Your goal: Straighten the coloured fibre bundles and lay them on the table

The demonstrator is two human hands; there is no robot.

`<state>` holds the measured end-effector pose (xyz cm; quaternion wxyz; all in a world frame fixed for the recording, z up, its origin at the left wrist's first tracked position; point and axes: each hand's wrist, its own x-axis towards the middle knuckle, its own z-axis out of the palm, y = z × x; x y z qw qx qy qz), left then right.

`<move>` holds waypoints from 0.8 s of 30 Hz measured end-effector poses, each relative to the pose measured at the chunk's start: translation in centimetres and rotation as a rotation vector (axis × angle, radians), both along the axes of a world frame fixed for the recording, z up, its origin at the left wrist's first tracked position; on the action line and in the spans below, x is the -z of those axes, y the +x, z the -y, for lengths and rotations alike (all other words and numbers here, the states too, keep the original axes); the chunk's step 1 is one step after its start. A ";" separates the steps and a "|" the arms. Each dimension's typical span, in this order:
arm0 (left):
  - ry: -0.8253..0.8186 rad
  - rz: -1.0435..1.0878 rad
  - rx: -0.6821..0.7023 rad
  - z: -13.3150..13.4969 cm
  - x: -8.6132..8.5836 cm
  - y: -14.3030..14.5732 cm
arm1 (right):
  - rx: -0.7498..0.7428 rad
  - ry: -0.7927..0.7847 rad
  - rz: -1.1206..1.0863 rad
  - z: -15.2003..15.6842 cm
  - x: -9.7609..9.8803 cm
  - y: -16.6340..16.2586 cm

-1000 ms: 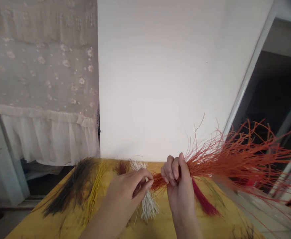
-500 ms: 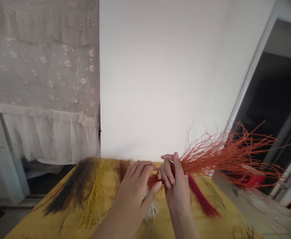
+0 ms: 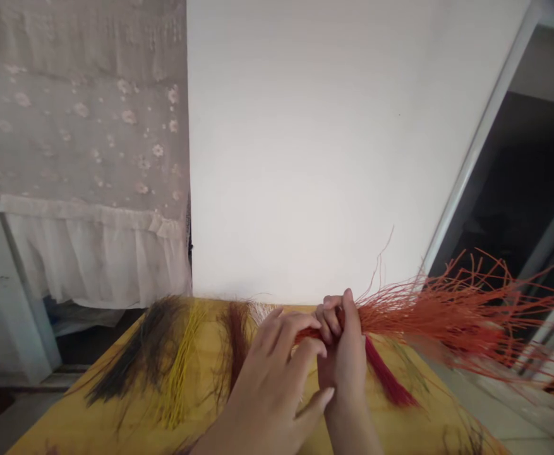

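My right hand (image 3: 343, 341) is closed round a bundle of long orange strands (image 3: 428, 319), which fans out loosely to the right. The short end of this bundle sticks out to the left. My left hand (image 3: 277, 373) has its curled fingers at that end, with its thumb held apart and lower down. Just right of my right wrist lies a crimson bundle (image 3: 390, 376). Pale strands (image 3: 263, 312) and a reddish-brown bundle (image 3: 236, 341) lie beyond and left of my left hand, which partly covers them.
On the yellow wooden table (image 3: 129, 433) also lie a yellow bundle (image 3: 182, 373), a dark grey bundle (image 3: 125, 363) and thin green strands (image 3: 409, 366). A white wall (image 3: 305, 158) stands behind. A lace curtain (image 3: 91, 158) hangs left; clear plastic (image 3: 518, 398) lies at right.
Both hands and the orange bundle have shifted to the right. My left thumb has moved down, away from the bundle. More of the reddish-brown bundle and the pale strands shows behind my left hand.
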<state>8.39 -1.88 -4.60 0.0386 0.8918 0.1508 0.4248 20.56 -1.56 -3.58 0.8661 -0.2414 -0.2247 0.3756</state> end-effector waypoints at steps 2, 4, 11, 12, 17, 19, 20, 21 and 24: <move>0.054 0.016 0.004 0.1 0.3 0.5 | 0.008 -0.009 -0.007 0.1 0.0 0.1; 0.082 0.032 -0.007 -0.1 0.5 0.9 | 0.010 -0.009 -0.001 0.2 0.0 0.1; 0.142 0.115 -0.106 -0.4 0.6 1.3 | -0.026 -0.034 -0.036 0.3 0.2 -0.3; 0.164 0.123 -0.126 -0.4 0.6 1.4 | -0.026 -0.033 -0.040 0.2 0.3 -0.4; 0.241 0.153 -0.196 -0.8 1.1 1.9 | -0.054 -0.039 -0.079 0.1 0.3 -0.7; 0.216 0.164 -0.194 -0.7 1.1 2.0 | -0.073 -0.042 -0.100 0.1 0.3 -0.8; 0.198 0.173 -0.188 -0.6 1.0 1.9 | -0.081 -0.040 -0.106 0.2 0.3 -0.8; 0.181 0.186 -0.183 -0.5 1.0 1.9 | -0.094 -0.036 -0.108 0.2 0.3 -0.9; 0.154 0.230 -0.179 -0.4 0.8 1.6 | -0.192 0.011 -0.092 0.1 0.3 -1.0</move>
